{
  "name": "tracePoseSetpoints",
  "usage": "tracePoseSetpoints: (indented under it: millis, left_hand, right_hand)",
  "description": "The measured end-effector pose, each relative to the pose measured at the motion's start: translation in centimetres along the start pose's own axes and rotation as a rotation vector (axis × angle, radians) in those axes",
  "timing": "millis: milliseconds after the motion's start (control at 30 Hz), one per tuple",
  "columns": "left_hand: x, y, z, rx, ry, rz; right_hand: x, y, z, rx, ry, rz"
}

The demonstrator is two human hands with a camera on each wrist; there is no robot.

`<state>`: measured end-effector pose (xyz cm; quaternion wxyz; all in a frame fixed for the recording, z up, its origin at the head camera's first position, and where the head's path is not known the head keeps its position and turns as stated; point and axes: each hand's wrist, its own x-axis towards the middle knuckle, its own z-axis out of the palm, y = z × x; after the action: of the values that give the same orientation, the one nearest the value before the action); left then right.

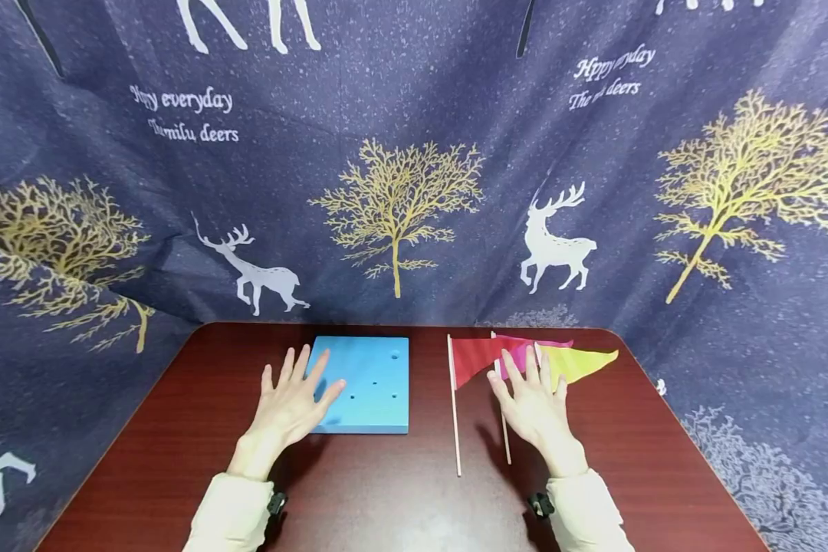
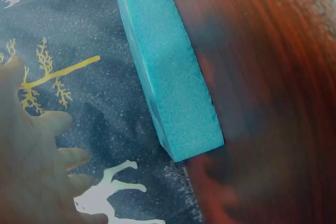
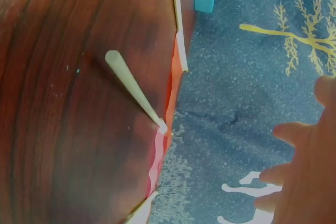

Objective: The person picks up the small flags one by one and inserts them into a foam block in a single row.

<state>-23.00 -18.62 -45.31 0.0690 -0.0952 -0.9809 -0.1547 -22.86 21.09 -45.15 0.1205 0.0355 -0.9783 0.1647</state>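
In the head view my left hand (image 1: 291, 402) is spread with straight fingers over the left side of a blue foam block (image 1: 366, 368), which has several small holes in its top. The left wrist view shows the block's thick side (image 2: 168, 72) beyond the fingers. My right hand (image 1: 534, 402), also spread and holding nothing, overlaps the flags at the right. A red pennant flag (image 1: 476, 356) lies on its thin wooden stick. Beside it are a magenta flag (image 1: 513, 357) and a yellow flag (image 1: 579, 363), the yellow one's stick mostly hidden behind the hand.
The flags and block lie on a dark red-brown wooden table (image 1: 386, 491) with rounded far corners. Behind and around it hangs a dark blue cloth (image 1: 414, 92) printed with deer and golden trees. The flag sticks point toward the table's near side.
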Motion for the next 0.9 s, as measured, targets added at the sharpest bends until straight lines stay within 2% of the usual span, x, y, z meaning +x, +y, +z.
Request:
tracePoseSetpoints:
  millis: [433,633,900]
  left_hand:
    - [-0.4,-0.6,0.1,-0.065,-0.046,-0.026]
    - [-0.5,-1.1,0.3,-0.077,-0.046,-0.012]
    - [-0.5,-2.4,0.4,-0.142,-0.118,-0.024]
  right_hand:
    - [-0.4,-1.3,0.5,0.03,0.001,-0.02]
    - [-0.4,-2.1,1.0,0.077,-0.002,-0.014]
    - [-0.4,-2.8,2.4,0.124,0.032,-0.019]
